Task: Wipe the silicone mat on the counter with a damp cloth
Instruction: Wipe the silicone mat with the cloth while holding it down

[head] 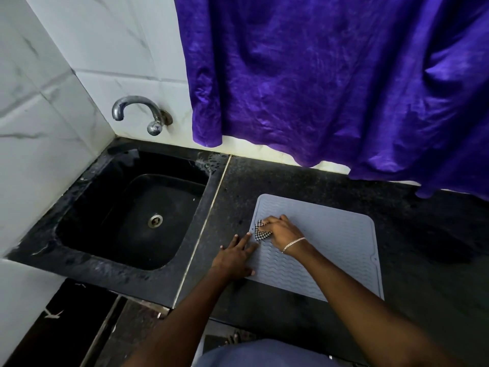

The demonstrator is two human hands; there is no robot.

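Views: one only, the head camera; no second view shares the scene.
Position: above the near edge of the counter, over the person's own forearms.
Direction: forward and steeply down, toward the tiled wall behind the counter.
Lens: wide-angle; straight edges bow toward the frame borders.
Nearness: close, at arm's reach; the left hand and right hand lie just below centre.
Left side: black sink with tap above it.
Right side: grey mat on the counter.
Top: purple curtain fills the upper right.
Bottom: floor at the lower left, the person's clothing at the lower edge.
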